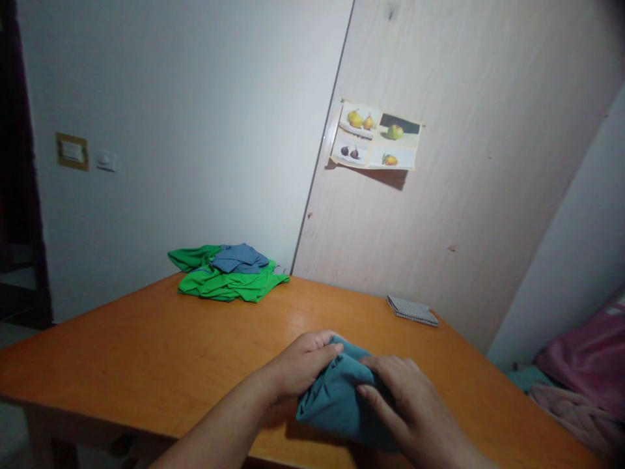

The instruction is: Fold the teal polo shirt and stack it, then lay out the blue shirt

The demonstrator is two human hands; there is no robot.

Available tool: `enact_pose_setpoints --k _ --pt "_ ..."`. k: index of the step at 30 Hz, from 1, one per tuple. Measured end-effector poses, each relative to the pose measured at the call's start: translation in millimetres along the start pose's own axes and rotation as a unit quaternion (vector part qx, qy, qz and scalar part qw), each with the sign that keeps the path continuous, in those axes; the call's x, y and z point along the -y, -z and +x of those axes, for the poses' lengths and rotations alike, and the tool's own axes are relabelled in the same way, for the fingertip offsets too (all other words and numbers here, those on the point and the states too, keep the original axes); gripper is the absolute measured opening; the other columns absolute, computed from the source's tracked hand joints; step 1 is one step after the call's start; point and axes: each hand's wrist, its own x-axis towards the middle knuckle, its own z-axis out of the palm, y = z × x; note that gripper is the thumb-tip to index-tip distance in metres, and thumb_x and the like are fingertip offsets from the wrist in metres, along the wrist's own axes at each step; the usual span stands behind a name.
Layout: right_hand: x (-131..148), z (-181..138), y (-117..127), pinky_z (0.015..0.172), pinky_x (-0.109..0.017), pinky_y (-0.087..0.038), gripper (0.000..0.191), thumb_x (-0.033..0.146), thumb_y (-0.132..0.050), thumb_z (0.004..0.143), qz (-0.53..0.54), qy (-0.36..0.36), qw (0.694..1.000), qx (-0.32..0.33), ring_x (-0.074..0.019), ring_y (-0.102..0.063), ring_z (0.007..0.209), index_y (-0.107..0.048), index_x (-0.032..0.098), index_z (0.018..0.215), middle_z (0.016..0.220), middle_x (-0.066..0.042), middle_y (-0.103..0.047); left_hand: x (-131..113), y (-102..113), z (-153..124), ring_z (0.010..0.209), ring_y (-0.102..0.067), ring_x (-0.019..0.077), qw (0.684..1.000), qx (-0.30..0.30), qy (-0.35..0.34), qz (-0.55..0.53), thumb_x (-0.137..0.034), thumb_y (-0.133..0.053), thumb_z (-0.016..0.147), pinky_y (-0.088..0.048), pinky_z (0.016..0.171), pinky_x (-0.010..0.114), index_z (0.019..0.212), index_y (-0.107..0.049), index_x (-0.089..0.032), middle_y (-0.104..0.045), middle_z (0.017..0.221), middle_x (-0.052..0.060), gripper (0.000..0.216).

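Observation:
A teal cloth lies bunched on the orange wooden table near its front edge. My left hand curls over the cloth's upper left corner, fingers closed on the fabric. My right hand lies on the cloth's right side, fingers stretched forward and pressing down on it. Part of the cloth is hidden under both hands.
A pile of green cloths topped by a blue cloth sits at the table's far edge by the wall. A small folded striped cloth lies at the far right. Pink bedding is at the right.

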Motion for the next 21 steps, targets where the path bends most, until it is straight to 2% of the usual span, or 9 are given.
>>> enact_pose_setpoints --k 3,7,9,11,14,16,21 --pt "0.2 2.5 1.3 0.077 -0.036 -0.041 0.019 0.041 -0.051 0.098 0.002 -0.025 1.000 0.002 -0.0217 -0.059 0.090 -0.061 0.028 0.108 0.101 -0.003 -0.068 -2.6 -2.4 -2.0 0.072 -0.052 0.0128 1.000 0.012 -0.006 0.010 -0.052 -0.065 0.087 -0.042 0.069 0.026 0.095 -0.064 -0.014 -0.061 0.084 0.001 0.038" --pt "0.0 4.1 -0.5 0.075 -0.035 -0.039 0.020 0.042 -0.050 0.098 0.012 -0.043 0.999 0.000 -0.0209 -0.058 0.087 -0.062 0.026 0.102 0.097 -0.003 -0.067 -8.7 -5.7 -8.1 0.073 -0.050 0.0136 0.997 0.019 -0.051 0.046 -0.060 -0.056 0.091 -0.041 0.070 0.026 0.087 -0.064 -0.014 -0.058 0.081 0.001 0.046" --pt "1.1 3.7 -1.9 0.075 -0.034 -0.039 0.019 0.041 -0.051 0.098 0.018 -0.049 0.999 -0.003 -0.0207 -0.058 0.086 -0.062 0.026 0.100 0.096 -0.002 -0.067 -11.1 -9.4 -12.1 0.077 -0.052 0.0148 0.996 0.025 -0.052 0.073 -0.062 -0.063 0.085 -0.042 0.070 0.026 0.096 -0.065 -0.014 -0.060 0.086 0.002 0.049" --pt "3.3 2.8 -2.8 0.075 -0.034 -0.038 0.018 0.040 -0.051 0.097 0.018 -0.054 0.998 -0.012 -0.0208 -0.058 0.086 -0.062 0.025 0.099 0.095 -0.003 -0.067 -11.9 -14.4 -15.1 0.080 -0.054 0.0158 0.994 0.009 -0.037 0.106 -0.055 -0.077 0.075 -0.042 0.069 0.025 0.106 -0.065 -0.016 -0.062 0.090 0.002 0.052" --pt "5.4 1.0 -2.2 0.075 -0.034 -0.038 0.018 0.041 -0.055 0.095 0.019 -0.059 0.998 -0.020 -0.0211 -0.058 0.087 -0.063 0.025 0.100 0.095 -0.003 -0.067 -10.7 -19.6 -16.6 0.080 -0.055 0.0156 0.989 -0.036 -0.035 0.141 -0.044 -0.080 0.074 -0.042 0.068 0.024 0.100 -0.064 -0.016 -0.062 0.086 0.001 0.041" --pt "3.1 -1.1 -0.2 0.075 -0.034 -0.039 0.020 0.044 -0.060 0.092 0.020 -0.062 0.998 -0.015 -0.0210 -0.057 0.086 -0.063 0.025 0.097 0.092 -0.002 -0.066 -9.6 -18.3 -17.0 0.078 -0.056 0.0150 0.992 -0.039 -0.041 0.117 -0.043 -0.075 0.080 -0.043 0.068 0.024 0.097 -0.063 -0.016 -0.061 0.085 0.001 0.035" --pt "-19.0 -12.9 5.6 0.074 -0.034 -0.043 0.025 0.048 -0.063 0.091 0.053 -0.073 0.996 -0.017 -0.0198 -0.058 0.083 -0.062 0.024 0.086 0.088 -0.001 -0.064 -10.3 0.7 -21.3 0.078 -0.059 0.0148 0.998 -0.024 -0.035 0.035 -0.044 -0.073 0.084 -0.045 0.069 0.025 0.103 -0.058 -0.018 -0.064 0.090 0.002 0.036"
